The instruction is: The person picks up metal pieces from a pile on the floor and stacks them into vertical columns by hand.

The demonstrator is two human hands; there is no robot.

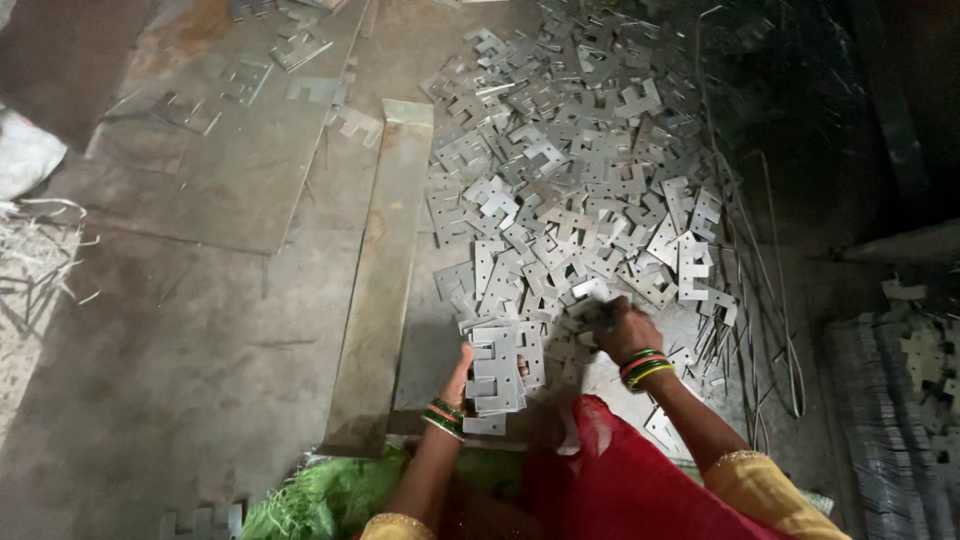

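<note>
Two hands (470,370), countless plates (580,190) (one heap)

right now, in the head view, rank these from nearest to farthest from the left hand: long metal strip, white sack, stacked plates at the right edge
1. Long metal strip, just left of the left hand.
2. Stacked plates, far right, beyond the right hand.
3. White sack, at the far left edge.

Thin stamped sheet-metal plates (580,190) in dull silvery grey, faintly glinting, heaped on a rough, stained concrete floor (190,350) beside a long matt steel strip (385,270) with rusty patches; a stack of the same metal plates (497,372) gripped upright; glossy bangles (643,367); soft red cloth (620,480).
</note>
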